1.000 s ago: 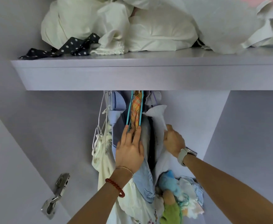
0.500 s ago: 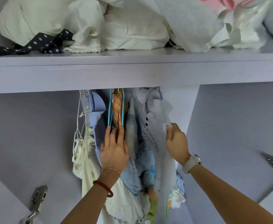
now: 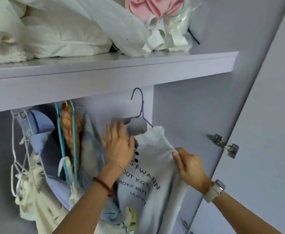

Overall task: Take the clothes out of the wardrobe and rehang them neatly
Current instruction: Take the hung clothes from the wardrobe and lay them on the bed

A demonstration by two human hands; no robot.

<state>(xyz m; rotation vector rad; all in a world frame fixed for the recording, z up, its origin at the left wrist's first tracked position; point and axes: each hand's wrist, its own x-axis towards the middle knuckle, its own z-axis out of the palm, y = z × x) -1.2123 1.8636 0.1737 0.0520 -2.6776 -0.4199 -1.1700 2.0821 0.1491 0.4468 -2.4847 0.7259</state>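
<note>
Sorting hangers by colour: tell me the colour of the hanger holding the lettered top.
Purple hanger, seen in the head view.

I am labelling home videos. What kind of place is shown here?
Most likely inside a bedroom wardrobe: a shelf piled with white bedding, clothes on hangers below, such as a printed top, and a hinged door.

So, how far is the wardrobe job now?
Early stage. Nothing looks rehung yet. In hand: the right hand pinches the shoulder of the pale printed top, its purple hanger already off the rail; the left hand lies flat on it. Left: the crowded hanging clothes.
</note>
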